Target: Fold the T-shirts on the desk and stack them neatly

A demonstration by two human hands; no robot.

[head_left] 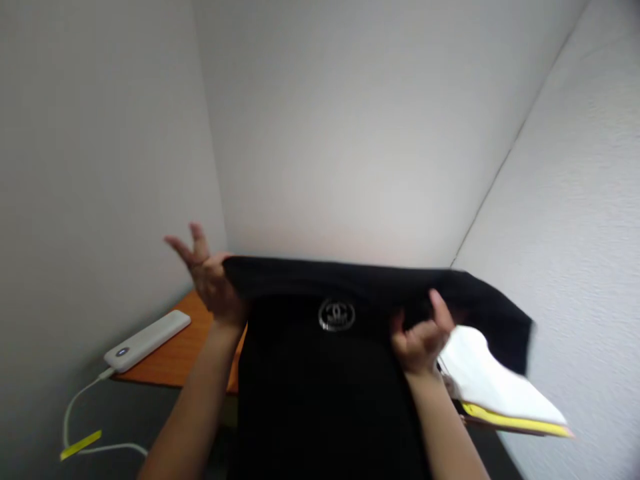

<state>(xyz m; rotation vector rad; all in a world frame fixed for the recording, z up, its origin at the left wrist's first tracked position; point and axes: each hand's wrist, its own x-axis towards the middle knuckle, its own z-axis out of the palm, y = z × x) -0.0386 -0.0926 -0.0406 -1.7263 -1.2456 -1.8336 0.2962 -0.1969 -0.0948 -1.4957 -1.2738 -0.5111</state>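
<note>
A black garment (pixel 330 393) hangs spread out in front of me, its upper part folded into a band along the top. A round pale emblem (pixel 337 315) shows just under that band. At the band's left end, my left hand (pixel 215 283) grips the cloth, with two fingers sticking up and away from it. My right hand (pixel 423 333) has its fingers curled on the fabric right of the emblem; some fingertips are hidden. Beyond it a loose flap of the garment juts out to the right, slightly blurred.
A white power bank (pixel 147 340) with a white cable (pixel 67 417) lies on the brown wooden table (pixel 193 343) at left. A yellow strip (pixel 80 445) is on the cable. At right lie white sheets (pixel 493 373) over something yellow (pixel 515 417). Pale walls (pixel 330 133) stand close around.
</note>
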